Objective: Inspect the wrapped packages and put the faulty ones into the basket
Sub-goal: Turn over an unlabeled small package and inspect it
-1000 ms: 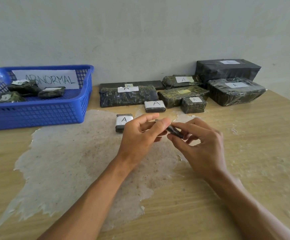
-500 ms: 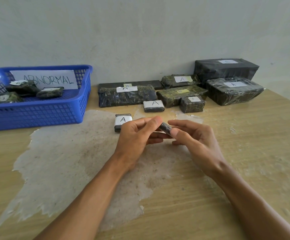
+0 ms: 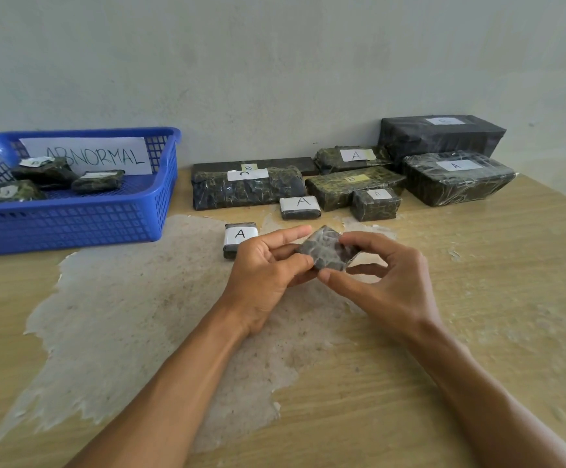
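Small dark film-wrapped square package [image 3: 328, 250] is pinched w/ both hands, left hand [image 3: 268, 271] and right hand [image 3: 381, 282], above table centre. Blue plastic mesh basket [image 3: 72, 224] lies far left, nearer the left hand.

Two bare forearms enter from bottom edge, no sleeves visible. Left hand [image 3: 264, 275] and right hand [image 3: 384, 282] both bare: no gloves, no rings, no watch or wristband in view. Fingernails short, unpainted where visible. Slim wrists. Nothing else of person in view.
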